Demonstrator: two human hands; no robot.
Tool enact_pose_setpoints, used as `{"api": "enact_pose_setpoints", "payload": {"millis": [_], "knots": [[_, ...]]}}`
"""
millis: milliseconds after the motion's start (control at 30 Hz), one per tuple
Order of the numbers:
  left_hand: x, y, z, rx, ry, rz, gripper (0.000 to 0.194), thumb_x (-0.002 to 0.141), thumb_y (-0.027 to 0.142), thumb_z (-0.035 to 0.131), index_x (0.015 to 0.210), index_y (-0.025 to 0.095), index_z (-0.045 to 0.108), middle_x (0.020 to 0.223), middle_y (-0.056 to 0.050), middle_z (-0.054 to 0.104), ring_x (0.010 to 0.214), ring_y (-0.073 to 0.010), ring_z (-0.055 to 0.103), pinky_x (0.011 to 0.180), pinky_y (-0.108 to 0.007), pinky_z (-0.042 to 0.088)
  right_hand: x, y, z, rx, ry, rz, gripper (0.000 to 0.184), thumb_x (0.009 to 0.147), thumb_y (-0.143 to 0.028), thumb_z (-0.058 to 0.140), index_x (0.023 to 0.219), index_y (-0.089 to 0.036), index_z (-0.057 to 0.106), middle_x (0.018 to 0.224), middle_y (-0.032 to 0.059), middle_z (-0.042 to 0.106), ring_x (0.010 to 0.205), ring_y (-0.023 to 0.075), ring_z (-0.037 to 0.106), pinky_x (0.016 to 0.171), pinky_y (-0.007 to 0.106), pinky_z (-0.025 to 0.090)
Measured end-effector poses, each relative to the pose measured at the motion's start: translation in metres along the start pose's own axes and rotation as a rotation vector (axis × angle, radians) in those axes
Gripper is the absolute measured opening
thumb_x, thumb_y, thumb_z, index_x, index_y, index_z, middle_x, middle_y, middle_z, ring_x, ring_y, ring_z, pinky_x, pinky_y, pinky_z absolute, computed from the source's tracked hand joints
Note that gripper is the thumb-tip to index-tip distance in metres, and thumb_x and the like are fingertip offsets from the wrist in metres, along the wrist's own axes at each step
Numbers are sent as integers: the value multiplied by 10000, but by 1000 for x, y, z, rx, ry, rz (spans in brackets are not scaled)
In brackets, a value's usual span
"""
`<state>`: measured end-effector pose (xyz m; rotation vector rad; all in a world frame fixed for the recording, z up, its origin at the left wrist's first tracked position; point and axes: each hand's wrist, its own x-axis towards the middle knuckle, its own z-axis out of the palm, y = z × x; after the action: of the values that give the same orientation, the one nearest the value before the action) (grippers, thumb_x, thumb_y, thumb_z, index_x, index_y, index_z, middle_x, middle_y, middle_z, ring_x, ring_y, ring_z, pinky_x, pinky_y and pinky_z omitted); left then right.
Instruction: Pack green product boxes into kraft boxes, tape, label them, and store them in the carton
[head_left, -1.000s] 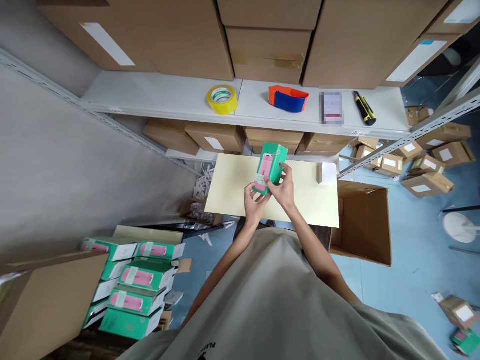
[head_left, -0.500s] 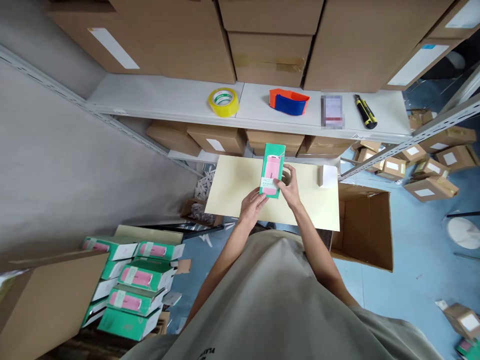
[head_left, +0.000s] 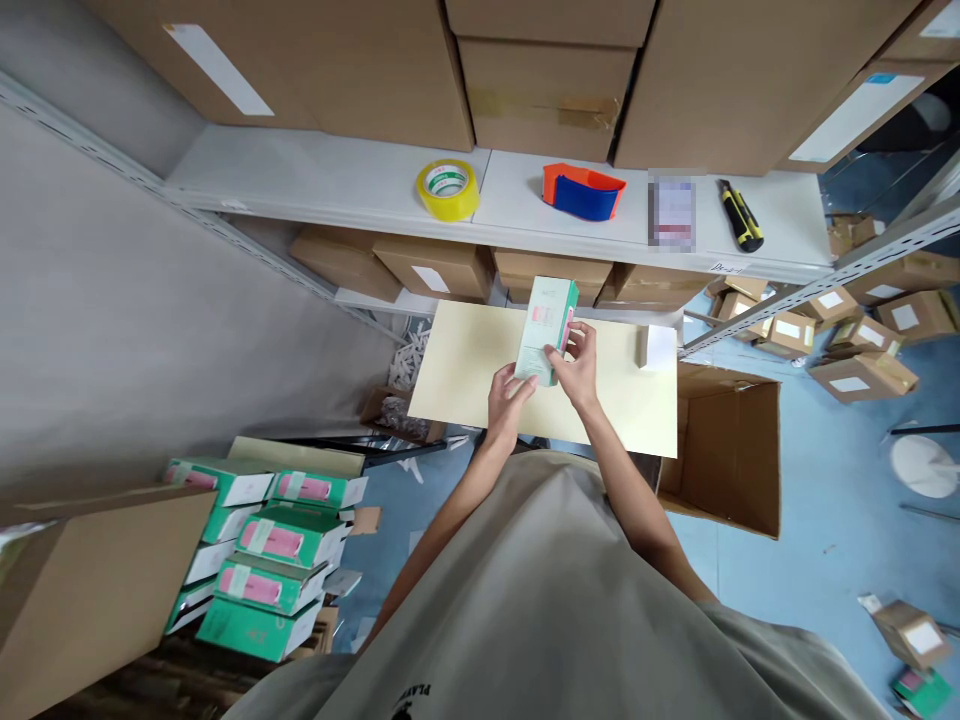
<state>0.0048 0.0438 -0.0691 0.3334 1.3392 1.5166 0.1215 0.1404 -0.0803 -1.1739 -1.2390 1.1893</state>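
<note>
we grip the green-and-white carton (head_left: 544, 325) over the bench (head_left: 461, 360), left hand (head_left: 508, 402) fingers at its low end, right hand (head_left: 578, 374) fingers along its side. it looks light and stiff; edges hold best.

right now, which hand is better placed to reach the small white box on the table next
Probably the right hand: it is nearer the small white box, though both hands hold the green-and-white carton; the left hand is farther off.

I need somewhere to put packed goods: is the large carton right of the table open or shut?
Open: the large carton shows its brown inner walls through an uncovered mouth.
</note>
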Motion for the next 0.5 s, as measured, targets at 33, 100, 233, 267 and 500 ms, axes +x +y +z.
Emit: {"api": "enact_pose_setpoints", "payload": {"millis": [33, 100, 233, 267, 500], "knots": [[1, 1, -2, -64, -36, -82, 653, 652, 403, 1041, 1196, 256, 712, 1318, -86, 778, 1331, -306, 714, 1153, -493, 616, 1, 4, -1, 50, -20, 21, 617, 833, -486, 853, 1296, -328, 478, 1314, 72, 694, 1087, 249, 721, 962, 441, 648], [4, 3, -6, -157, -91, -196, 633, 657, 416, 1040, 1170, 237, 716, 1207, -80, 810, 1252, -299, 758, 1171, -523, 604, 2, 11, -4, 128, -64, 63, 626, 834, -525, 850, 1287, -334, 463, 1270, 59, 709, 1065, 245, 729, 949, 438, 648], [5, 1, -9, -169, -105, -192, 624, 665, 367, 1039, 1189, 209, 741, 1155, -84, 833, 1268, -299, 769, 1236, -537, 558, 2, 14, -8, 177, -131, 92, 647, 838, -570, 840, 1303, -333, 459, 1252, 64, 726, 1046, 250, 738, 944, 451, 644], [5, 0, -7, -161, -96, -173, 625, 666, 368, 1038, 1195, 206, 745, 1157, -86, 833, 1283, -306, 764, 1242, -541, 553, 2, 13, -8, 161, -137, 84, 633, 851, -579, 827, 1307, -330, 466, 1275, 74, 723, 1074, 258, 737, 956, 461, 643], [2, -7, 5, 92, 31, 111, 712, 619, 354, 1040, 1247, 214, 735, 1293, -102, 769, 1367, -334, 690, 1203, -516, 585, -6, -6, -6, -53, -83, -31, 713, 897, -630, 813, 1440, -331, 461, 1475, 128, 656, 1257, 295, 697, 972, 468, 654]]}}
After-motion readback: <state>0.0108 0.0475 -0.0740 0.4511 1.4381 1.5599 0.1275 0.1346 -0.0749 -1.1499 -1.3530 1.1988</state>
